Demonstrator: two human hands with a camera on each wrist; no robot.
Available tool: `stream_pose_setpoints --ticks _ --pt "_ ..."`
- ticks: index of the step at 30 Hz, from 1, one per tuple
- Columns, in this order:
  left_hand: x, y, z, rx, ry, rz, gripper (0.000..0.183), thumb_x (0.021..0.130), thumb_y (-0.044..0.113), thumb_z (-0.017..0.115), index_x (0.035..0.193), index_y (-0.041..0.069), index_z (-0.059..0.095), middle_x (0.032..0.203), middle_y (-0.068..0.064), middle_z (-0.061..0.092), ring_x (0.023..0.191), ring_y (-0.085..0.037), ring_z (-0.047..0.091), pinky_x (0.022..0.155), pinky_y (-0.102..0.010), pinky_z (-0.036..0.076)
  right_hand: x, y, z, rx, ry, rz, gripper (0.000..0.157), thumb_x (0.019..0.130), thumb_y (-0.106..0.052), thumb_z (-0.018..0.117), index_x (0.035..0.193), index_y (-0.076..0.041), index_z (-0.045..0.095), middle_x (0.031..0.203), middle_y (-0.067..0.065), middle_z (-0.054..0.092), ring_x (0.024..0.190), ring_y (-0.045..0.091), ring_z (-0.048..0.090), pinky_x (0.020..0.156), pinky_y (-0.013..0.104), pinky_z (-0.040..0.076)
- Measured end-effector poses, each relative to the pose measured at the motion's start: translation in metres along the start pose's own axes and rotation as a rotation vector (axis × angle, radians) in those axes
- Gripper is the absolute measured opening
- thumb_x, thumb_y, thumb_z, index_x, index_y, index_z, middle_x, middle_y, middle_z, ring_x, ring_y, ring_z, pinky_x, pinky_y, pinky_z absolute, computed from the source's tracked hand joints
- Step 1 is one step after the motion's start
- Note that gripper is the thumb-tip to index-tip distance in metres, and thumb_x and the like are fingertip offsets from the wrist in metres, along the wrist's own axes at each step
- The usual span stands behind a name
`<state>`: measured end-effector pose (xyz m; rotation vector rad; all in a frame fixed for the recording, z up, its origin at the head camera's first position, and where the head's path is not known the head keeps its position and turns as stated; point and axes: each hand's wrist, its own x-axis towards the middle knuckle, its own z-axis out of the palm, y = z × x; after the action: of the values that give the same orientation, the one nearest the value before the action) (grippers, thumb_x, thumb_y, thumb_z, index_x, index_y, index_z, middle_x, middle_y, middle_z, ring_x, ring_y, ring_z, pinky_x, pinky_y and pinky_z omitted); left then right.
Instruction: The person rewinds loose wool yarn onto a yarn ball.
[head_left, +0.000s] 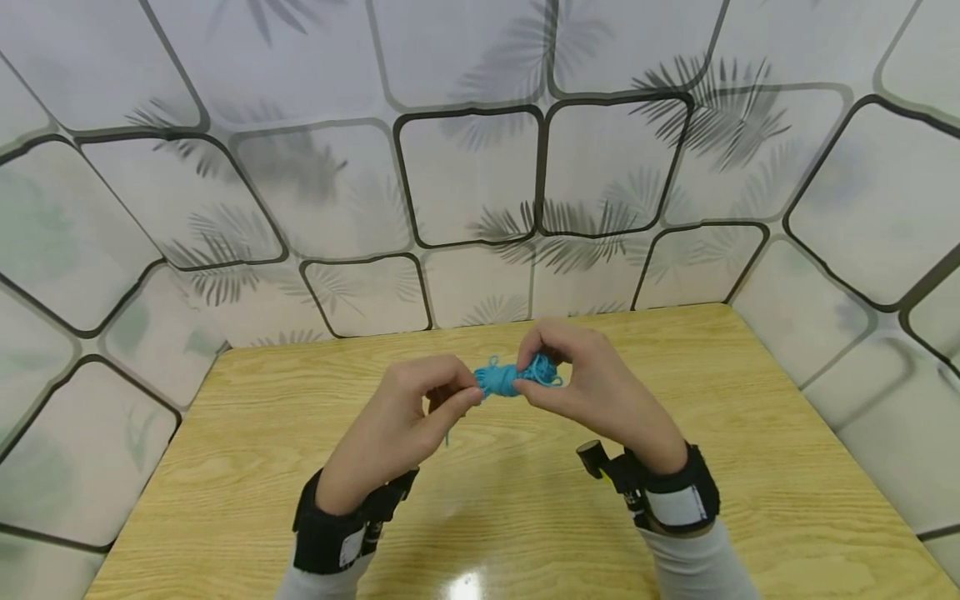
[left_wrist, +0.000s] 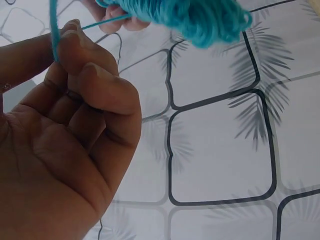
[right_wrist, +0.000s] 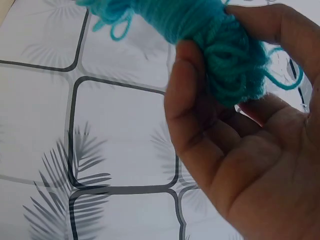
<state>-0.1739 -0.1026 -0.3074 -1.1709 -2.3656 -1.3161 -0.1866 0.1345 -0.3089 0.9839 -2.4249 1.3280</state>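
Note:
A small bundle of turquoise yarn (head_left: pixel 497 379) is held above the table, wound tight round its middle with loose loops at both ends. My right hand (head_left: pixel 588 379) grips its right end between thumb and fingers; in the right wrist view the loops of the yarn bundle (right_wrist: pixel 232 70) bulge between them. My left hand (head_left: pixel 420 408) pinches a yarn strand (left_wrist: pixel 55 32), which runs taut from the bundle to the fingertips in the left wrist view. Below the left hand a short tail of the strand hangs down. The left fingers are curled toward the palm.
Under both hands lies a wood-grain table (head_left: pixel 255 467). A white cloth (head_left: pixel 472 179) with dark outlines and leaf prints surrounds it at the back and sides. Each wrist wears a black strap (head_left: pixel 678 492) with a camera mount.

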Motion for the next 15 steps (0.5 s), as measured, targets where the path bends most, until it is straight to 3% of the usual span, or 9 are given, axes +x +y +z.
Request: stream_pose_setpoints --ticks 4,7,12,15 --pt "0.0007 0.0023 0.0026 0.010 -0.007 0.006 0.013 0.094 0.006 0.066 0.085 0.015 0.067 0.066 0.001 0.055 0.056 -0.010 0.048 0.050 -0.029 0.044 0.0014 0.0015 0.0010 0.044 0.101 -0.010 0.018 0.084 -0.004 0.076 0.093 -0.012 0.062 0.091 0.001 0.061 0.078 0.013 0.056 0.073 0.038 0.055" --pt "0.0012 0.0032 0.0041 0.014 -0.010 0.005 0.013 0.095 0.006 0.064 0.086 0.016 0.067 0.067 0.002 0.056 0.056 -0.009 0.048 0.050 -0.028 0.044 0.0027 0.0033 0.0014 0.133 0.192 -0.022 0.018 0.083 0.002 0.074 0.094 -0.006 0.063 0.096 0.004 0.062 0.083 0.015 0.059 0.080 0.031 0.055" --pt "0.0015 0.0046 0.0064 -0.002 0.014 0.026 0.012 0.097 0.006 0.061 0.091 0.013 0.070 0.068 0.001 0.063 0.054 -0.006 0.049 0.046 -0.028 0.044 0.0046 0.0051 0.0019 0.374 0.334 -0.081 0.016 0.082 0.019 0.067 0.093 0.010 0.059 0.101 0.006 0.061 0.088 0.021 0.060 0.072 0.020 0.052" --pt "0.0023 0.0049 0.0091 -0.034 0.034 0.055 0.011 0.097 0.006 0.061 0.092 0.010 0.071 0.069 -0.002 0.065 0.054 -0.006 0.051 0.044 -0.028 0.045 0.0047 0.0027 0.0014 0.510 0.384 -0.098 0.015 0.083 0.020 0.064 0.091 0.008 0.059 0.103 0.005 0.062 0.092 0.024 0.057 0.072 0.019 0.052"
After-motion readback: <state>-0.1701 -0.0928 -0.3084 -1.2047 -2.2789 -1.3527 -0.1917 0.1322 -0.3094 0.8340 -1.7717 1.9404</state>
